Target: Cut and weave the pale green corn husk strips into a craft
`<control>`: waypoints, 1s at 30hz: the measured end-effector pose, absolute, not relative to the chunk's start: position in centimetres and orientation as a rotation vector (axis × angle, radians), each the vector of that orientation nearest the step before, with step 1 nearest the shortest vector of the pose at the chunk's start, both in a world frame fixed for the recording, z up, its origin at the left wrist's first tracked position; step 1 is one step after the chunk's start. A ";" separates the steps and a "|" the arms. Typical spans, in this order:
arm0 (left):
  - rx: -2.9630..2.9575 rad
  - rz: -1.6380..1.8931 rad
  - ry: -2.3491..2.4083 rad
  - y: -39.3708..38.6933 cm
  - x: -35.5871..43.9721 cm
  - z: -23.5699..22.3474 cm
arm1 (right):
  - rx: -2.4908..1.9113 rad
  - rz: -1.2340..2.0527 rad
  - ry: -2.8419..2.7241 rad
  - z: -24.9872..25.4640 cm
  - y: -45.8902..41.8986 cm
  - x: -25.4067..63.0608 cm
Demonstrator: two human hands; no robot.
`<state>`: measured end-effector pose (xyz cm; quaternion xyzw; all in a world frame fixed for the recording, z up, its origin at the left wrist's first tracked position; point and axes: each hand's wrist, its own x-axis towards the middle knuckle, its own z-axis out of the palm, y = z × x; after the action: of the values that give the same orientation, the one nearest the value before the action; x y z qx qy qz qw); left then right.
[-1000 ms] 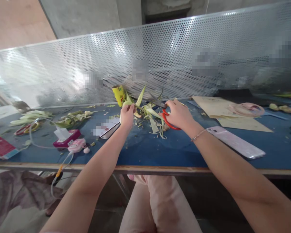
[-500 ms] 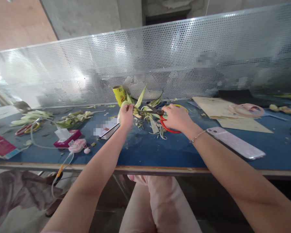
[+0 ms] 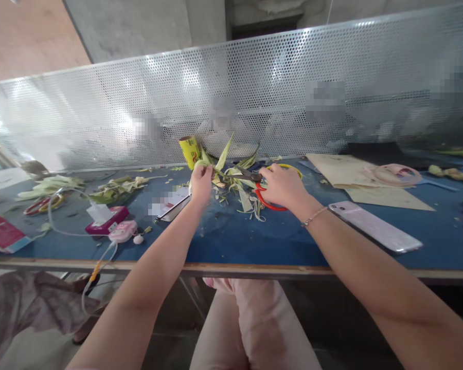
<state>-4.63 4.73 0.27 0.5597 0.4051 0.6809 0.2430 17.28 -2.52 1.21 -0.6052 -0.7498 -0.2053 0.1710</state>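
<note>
My left hand [image 3: 201,182] is closed around the end of a pale green leaf strip [image 3: 205,164], held above the blue table top [image 3: 254,236]. In my right hand [image 3: 283,185] are red-handled scissors [image 3: 260,192], with the dark blades [image 3: 243,173] pointing left toward the strip. Between the two hands lies a loose heap of cut green leaves and trimmings [image 3: 241,187]. A yellow roll [image 3: 189,150] stands just behind my left hand.
A pink phone [image 3: 374,226] lies right of my forearm. Brown card sheets [image 3: 355,180] and a pink tape ring [image 3: 393,173] sit far right. At left are a pink box with charger [image 3: 106,218], a cable, more leaves [image 3: 111,187] and a red packet [image 3: 2,234]. A perforated metal screen [image 3: 254,92] backs the table.
The right hand moved left and a little lower, bringing the scissor blades closer to the strip in my left hand. The left hand stayed almost still.
</note>
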 end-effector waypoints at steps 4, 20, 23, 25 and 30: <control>1.545 1.878 1.151 4.7 -4.7 0.3 | -1.706 -0.590 -2.126 1.3 -2.7 17.2; 1.634 1.849 1.270 4.4 -4.6 0.2 | -1.712 -0.578 -2.134 1.5 -3.2 16.6; 1.657 1.852 1.260 4.1 -4.3 0.2 | -1.703 -0.587 -2.137 1.5 -3.6 16.2; 1.671 1.842 1.252 3.9 -4.1 0.1 | -1.694 -0.604 -2.135 1.5 -3.8 15.8; 1.696 1.809 1.227 3.9 -4.2 0.1 | -1.669 -0.684 -2.074 1.3 -4.1 15.1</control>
<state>-4.20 3.86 0.10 0.6023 0.4357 0.6425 0.1861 15.10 -4.12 1.28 -0.5955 -0.7401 -0.2440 0.1953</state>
